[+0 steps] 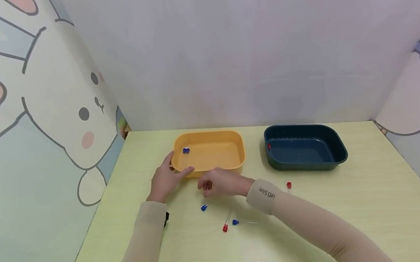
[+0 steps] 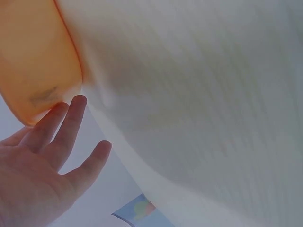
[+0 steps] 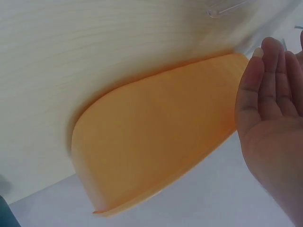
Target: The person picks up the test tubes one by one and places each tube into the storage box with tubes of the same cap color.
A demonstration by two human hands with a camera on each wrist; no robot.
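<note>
My left hand (image 1: 166, 179) is at the near left corner of a yellow plastic bin (image 1: 216, 170). Its fingers touch the outer wall, and the thumb lies along the front rim. In the left wrist view its fingers (image 2: 71, 127) look fairly straight. Just in front of the bin hovers my right hand (image 1: 224, 181), fingers bent together; no object shows in it. Below it on the table lies a blue-capped tube (image 1: 204, 207). Nearer me are a red-capped clear tube (image 1: 225, 227) and another blue-capped clear tube (image 1: 245, 222). Blue caps (image 1: 186, 151) show inside the bin's left end.
A dark blue bin (image 1: 309, 165) stands to the right, with a red cap (image 1: 269, 146) at its inner left side. Another red-capped tube (image 1: 289, 185) lies in front of it, partly behind the right sleeve (image 1: 311, 220). A wall (image 1: 239, 53) rises behind the table.
</note>
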